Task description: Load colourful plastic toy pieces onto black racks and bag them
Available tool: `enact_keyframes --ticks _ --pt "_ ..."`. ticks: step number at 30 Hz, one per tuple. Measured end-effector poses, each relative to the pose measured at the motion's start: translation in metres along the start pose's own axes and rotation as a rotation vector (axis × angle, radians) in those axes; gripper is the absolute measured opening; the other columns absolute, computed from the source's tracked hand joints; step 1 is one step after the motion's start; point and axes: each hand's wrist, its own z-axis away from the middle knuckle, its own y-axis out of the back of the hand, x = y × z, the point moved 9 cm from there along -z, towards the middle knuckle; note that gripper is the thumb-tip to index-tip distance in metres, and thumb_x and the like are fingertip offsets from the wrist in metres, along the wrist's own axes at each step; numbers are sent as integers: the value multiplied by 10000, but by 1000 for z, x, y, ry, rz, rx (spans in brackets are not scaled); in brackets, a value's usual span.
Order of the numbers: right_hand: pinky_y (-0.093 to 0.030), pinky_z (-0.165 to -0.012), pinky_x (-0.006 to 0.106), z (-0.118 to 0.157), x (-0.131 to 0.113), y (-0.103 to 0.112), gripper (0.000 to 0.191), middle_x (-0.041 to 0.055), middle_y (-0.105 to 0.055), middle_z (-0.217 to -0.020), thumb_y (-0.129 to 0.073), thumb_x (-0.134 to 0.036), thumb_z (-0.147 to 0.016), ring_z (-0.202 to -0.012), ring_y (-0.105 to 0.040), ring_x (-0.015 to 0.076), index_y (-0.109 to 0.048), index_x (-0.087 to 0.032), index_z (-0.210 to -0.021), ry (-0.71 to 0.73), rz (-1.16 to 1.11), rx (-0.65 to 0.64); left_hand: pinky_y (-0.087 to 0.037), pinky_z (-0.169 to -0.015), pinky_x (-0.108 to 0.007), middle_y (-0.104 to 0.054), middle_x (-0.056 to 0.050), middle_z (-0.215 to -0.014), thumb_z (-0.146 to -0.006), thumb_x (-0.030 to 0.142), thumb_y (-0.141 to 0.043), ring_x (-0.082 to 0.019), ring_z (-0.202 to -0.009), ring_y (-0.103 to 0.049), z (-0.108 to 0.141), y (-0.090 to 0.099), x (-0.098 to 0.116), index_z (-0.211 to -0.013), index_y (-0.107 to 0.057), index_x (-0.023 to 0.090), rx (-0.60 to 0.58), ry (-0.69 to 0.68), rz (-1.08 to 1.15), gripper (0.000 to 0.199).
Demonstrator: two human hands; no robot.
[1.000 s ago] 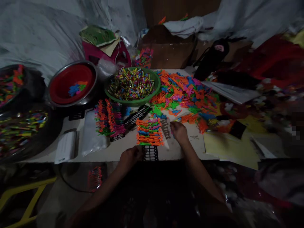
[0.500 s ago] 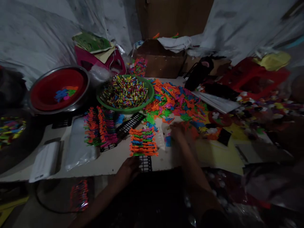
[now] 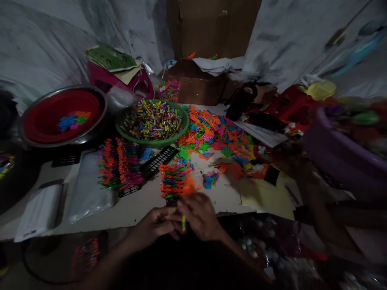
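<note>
My left hand (image 3: 161, 222) and my right hand (image 3: 200, 215) meet at the table's front edge. My left fingers close round a small yellow piece (image 3: 184, 222) that shows between the hands. An orange plastic piece (image 3: 190, 185), blurred, sticks up from my right hand's fingers. Just behind them lies a row of orange, blue and green figures (image 3: 173, 179) on a black grid. A small blue and pink cluster (image 3: 210, 180) rests to its right. Loose coloured pieces (image 3: 211, 129) are heaped behind, beside a green bowl (image 3: 184, 131) of small capsules.
At the left are a metal basin (image 3: 104, 108), a plastic bag stack (image 3: 90, 193) and a white box (image 3: 39, 211). More figure rows (image 3: 121, 165) stand nearby. Another person's arm (image 3: 314, 201) and a purple tub (image 3: 338, 149) are at the right.
My right hand has come back from beside the loose pieces to meet my left hand, now with an orange piece. The view has shifted, and a purple tub has appeared at the right.
</note>
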Motion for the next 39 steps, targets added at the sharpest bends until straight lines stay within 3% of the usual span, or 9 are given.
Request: enact_keyframes --ticks 2,5,11,17,22,27,31,35,39 --pt "-441 -893 339 -4 -23 -7 468 119 -603 -1073 -406 -132 -819 -1087 -489 196 -381 -92 -1285 8 -176 -149 -493 -590 -264 -650 -49 -690 -676 426 -646 -149 -606 -609 -3 -5 -1 -833 -617 119 44 22 44 346" --pt "-436 -906 287 0 -8 -10 500 79 -572 -1157 -335 -85 -800 -1113 -483 145 -369 -140 -1295 -73 -392 -288 -475 -567 -240 -628 -22 -666 -688 382 -640 -127 -579 -585 -7 -2 -4 -879 -592 126 138 16 12 323" --pt "-392 -913 370 45 185 -31 400 75 -615 -1057 -328 -90 -816 -1023 -533 186 -566 -214 -1113 -763 318 -520 -465 -687 -227 -643 -30 -755 -754 307 -559 -134 -707 -584 4 18 24 -798 -613 155 335 -301 -571 167" --pt "-401 -821 346 73 251 -64 238 129 -638 -896 -496 -57 -721 -919 -553 218 -652 -157 -871 -739 391 -632 -495 -677 -250 -674 -36 -779 -762 335 -546 -162 -728 -606 19 37 12 -781 -650 210 413 -413 -815 164" --pt "-364 -861 324 68 252 -44 177 119 -624 -928 -496 -107 -749 -951 -525 208 -632 -150 -853 -710 395 -532 -478 -759 -250 -672 -41 -876 -779 344 -527 -163 -814 -605 19 39 8 -864 -637 192 386 -319 -784 205" --pt "-447 -713 342 64 225 39 233 83 -600 -811 -473 -337 -799 -764 -569 188 -561 -138 -881 -929 291 228 -467 -791 -273 -674 -39 -864 -747 358 -572 -175 -833 -605 17 46 13 -838 -637 174 469 -316 -643 215" --pt "-482 -588 294 83 176 45 211 -35 -561 -644 -615 -329 -699 -571 -591 128 -491 -189 -798 -1060 -464 780 -479 -680 -249 -652 -33 -790 -729 367 -580 -157 -739 -595 11 39 20 -849 -615 153 496 -253 -522 247" --pt "-506 -576 302 77 120 15 198 -80 -527 -552 -670 -256 -655 -539 -612 131 -487 -198 -701 -1076 -924 787 -482 -647 -241 -634 -35 -768 -729 384 -579 -150 -704 -594 0 23 27 -866 -586 136 458 -254 -343 282" --pt "-521 -661 322 70 83 -15 153 -41 -632 -671 -662 -244 -677 -644 -644 148 -563 -219 -791 -1107 -983 435 -500 -666 -266 -637 -47 -794 -737 412 -572 -159 -697 -607 -9 15 27 -917 -570 127 438 -278 -212 337"
